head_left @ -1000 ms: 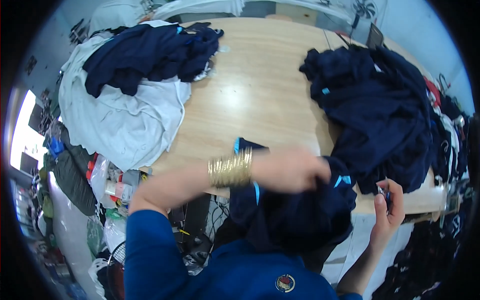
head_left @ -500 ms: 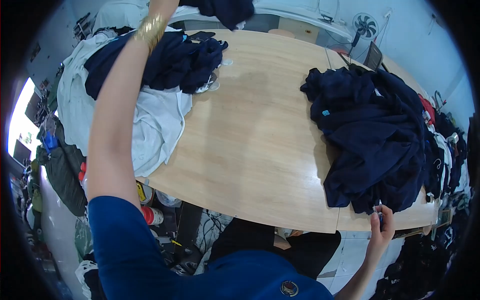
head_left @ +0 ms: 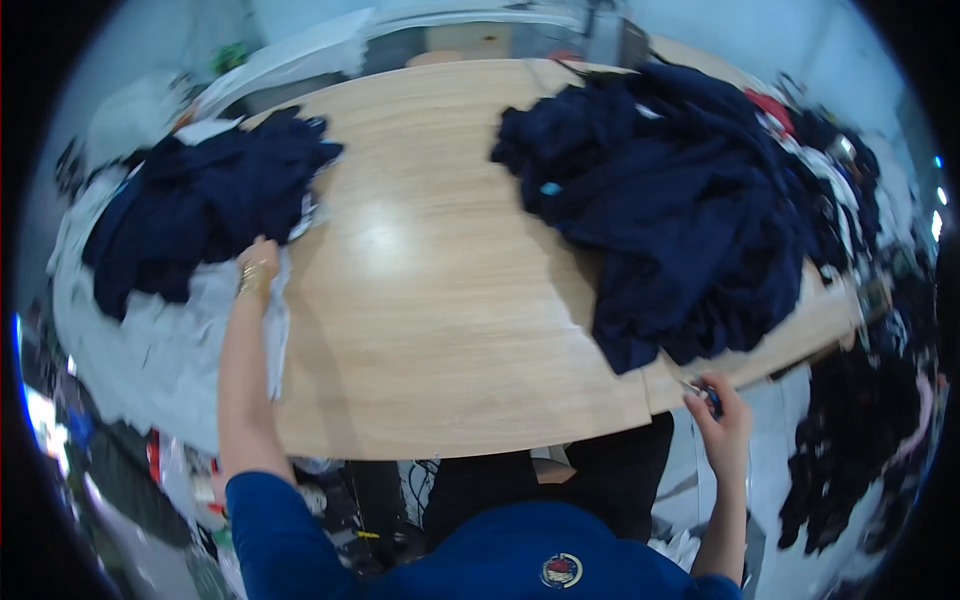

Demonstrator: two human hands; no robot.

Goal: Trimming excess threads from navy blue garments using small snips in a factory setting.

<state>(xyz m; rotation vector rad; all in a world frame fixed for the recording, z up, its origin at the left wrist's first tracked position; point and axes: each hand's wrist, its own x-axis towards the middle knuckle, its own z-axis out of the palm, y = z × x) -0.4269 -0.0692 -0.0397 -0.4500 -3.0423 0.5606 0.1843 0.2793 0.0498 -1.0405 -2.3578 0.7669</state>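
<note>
My left hand [head_left: 258,258], a gold bracelet at its wrist, is at the near edge of a pile of navy garments [head_left: 215,190] on the left of the table. Its fingers are blurred against the dark cloth, so their grip is unclear. Beneath that pile lies white cloth [head_left: 180,340]. At the table's front right edge, my right hand [head_left: 722,415] is closed around a small pair of snips [head_left: 708,396] with a metal tip and dark handle. Just beyond it is a larger heap of navy garments [head_left: 680,220] with a small light-blue tag.
The pale wooden table [head_left: 420,270] runs between the two heaps. Dark clothes [head_left: 850,440] hang or lie low at the right, beyond the table edge. A white surface [head_left: 300,60] stands behind the table's far side.
My left hand has come down from the far edge, where it carried a navy garment, to the left pile. My right hand has drawn slightly left, off the right heap's edge. The view has shifted.
</note>
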